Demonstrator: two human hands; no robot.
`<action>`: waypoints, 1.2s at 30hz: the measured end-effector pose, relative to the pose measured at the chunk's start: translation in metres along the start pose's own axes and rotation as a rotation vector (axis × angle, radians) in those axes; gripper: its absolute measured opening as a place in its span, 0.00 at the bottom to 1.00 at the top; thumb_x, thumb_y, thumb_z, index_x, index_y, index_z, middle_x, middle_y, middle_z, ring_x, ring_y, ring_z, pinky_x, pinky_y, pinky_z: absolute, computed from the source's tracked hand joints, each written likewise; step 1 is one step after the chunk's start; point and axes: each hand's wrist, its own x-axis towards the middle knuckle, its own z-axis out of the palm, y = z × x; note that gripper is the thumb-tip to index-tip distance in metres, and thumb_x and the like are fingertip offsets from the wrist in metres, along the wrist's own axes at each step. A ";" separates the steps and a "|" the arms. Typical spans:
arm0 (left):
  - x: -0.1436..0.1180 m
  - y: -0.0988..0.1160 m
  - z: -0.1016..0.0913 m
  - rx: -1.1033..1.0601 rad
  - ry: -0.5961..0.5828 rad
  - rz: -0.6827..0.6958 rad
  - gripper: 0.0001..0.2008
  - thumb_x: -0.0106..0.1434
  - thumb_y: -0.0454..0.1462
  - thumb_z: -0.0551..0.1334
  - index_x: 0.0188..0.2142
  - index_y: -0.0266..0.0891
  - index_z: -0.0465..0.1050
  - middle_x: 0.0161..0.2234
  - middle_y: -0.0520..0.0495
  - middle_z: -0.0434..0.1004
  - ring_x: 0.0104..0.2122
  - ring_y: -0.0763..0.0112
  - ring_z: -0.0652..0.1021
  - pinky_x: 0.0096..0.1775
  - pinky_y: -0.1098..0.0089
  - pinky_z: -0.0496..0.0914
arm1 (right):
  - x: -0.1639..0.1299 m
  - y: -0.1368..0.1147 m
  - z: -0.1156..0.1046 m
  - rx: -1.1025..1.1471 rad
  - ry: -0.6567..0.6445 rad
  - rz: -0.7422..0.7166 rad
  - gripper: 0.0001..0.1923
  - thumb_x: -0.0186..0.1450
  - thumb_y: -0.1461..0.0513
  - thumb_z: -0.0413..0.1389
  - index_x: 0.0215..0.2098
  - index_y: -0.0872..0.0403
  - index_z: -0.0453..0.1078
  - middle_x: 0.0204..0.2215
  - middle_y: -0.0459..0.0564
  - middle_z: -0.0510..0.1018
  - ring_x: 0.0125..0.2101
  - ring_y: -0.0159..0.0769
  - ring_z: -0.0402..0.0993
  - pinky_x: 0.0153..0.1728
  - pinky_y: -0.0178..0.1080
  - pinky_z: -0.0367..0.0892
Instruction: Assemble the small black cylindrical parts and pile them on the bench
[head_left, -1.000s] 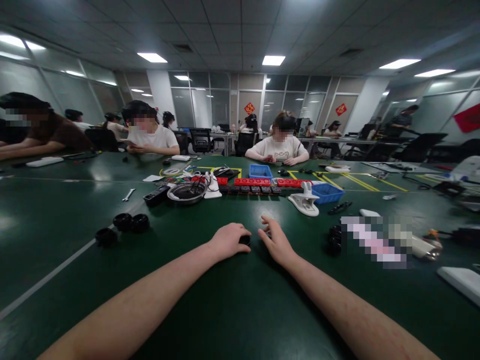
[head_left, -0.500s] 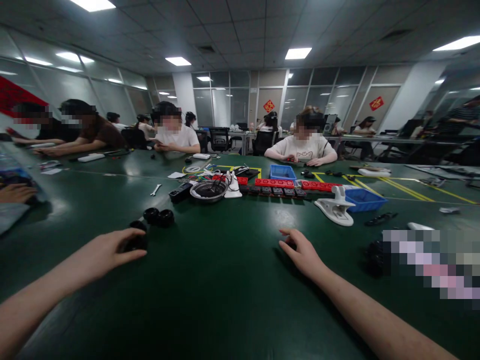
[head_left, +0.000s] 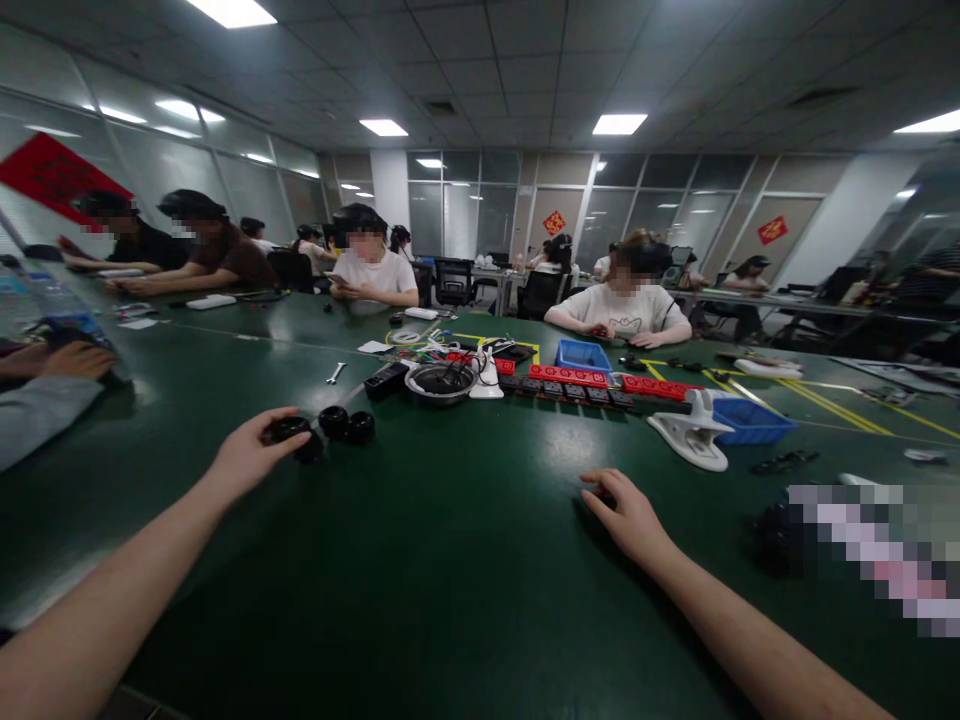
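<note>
Head view: our left hand (head_left: 251, 452) pinches a black ring part (head_left: 289, 429), touching two like parts (head_left: 346, 424) just beyond. Our right hand (head_left: 628, 515) cups another black part (head_left: 600, 494) on the worktop (head_left: 465, 560). A careless lift risks knocking those neighbours away.

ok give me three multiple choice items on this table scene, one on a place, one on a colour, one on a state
1. Where is the left hand?
A. at the black round parts
B. on the metal bowl
C. in a blue bin

2. What colour is the table?
A. white
B. dark green
C. red

3. How is the right hand?
A. raised in the air
B. holding the white clamp
C. resting on the table over a small dark part

Answers: 1 A, its fingers are on one black part. 2 B, the bare surface is green. 3 C, the palm lies low on the table.
</note>
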 end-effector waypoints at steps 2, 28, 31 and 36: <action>0.002 0.000 0.002 0.099 0.022 0.039 0.23 0.51 0.44 0.58 0.46 0.37 0.62 0.42 0.45 0.67 0.39 0.64 0.70 0.40 0.66 0.65 | 0.000 0.000 0.000 0.003 -0.005 0.002 0.11 0.58 0.59 0.48 0.37 0.54 0.64 0.32 0.51 0.66 0.31 0.37 0.65 0.33 0.40 0.64; 0.006 -0.002 0.025 0.172 0.005 0.076 0.28 0.48 0.45 0.59 0.46 0.33 0.59 0.44 0.40 0.66 0.44 0.60 0.69 0.43 0.63 0.66 | -0.002 0.000 -0.002 -0.024 -0.030 -0.054 0.10 0.57 0.60 0.49 0.35 0.54 0.66 0.33 0.50 0.68 0.33 0.36 0.66 0.36 0.39 0.63; -0.001 0.002 0.023 0.259 0.064 0.103 0.30 0.48 0.49 0.58 0.46 0.35 0.58 0.45 0.40 0.63 0.44 0.57 0.68 0.42 0.61 0.66 | -0.006 -0.001 -0.002 -0.035 -0.016 -0.043 0.09 0.57 0.61 0.49 0.35 0.55 0.66 0.33 0.50 0.68 0.33 0.35 0.66 0.36 0.39 0.63; -0.019 0.030 0.038 0.335 0.258 0.323 0.24 0.51 0.52 0.53 0.42 0.41 0.59 0.41 0.45 0.63 0.45 0.56 0.66 0.44 0.59 0.65 | -0.006 -0.019 -0.023 -0.050 0.031 -0.116 0.10 0.57 0.62 0.49 0.37 0.55 0.65 0.35 0.50 0.68 0.35 0.34 0.66 0.37 0.37 0.63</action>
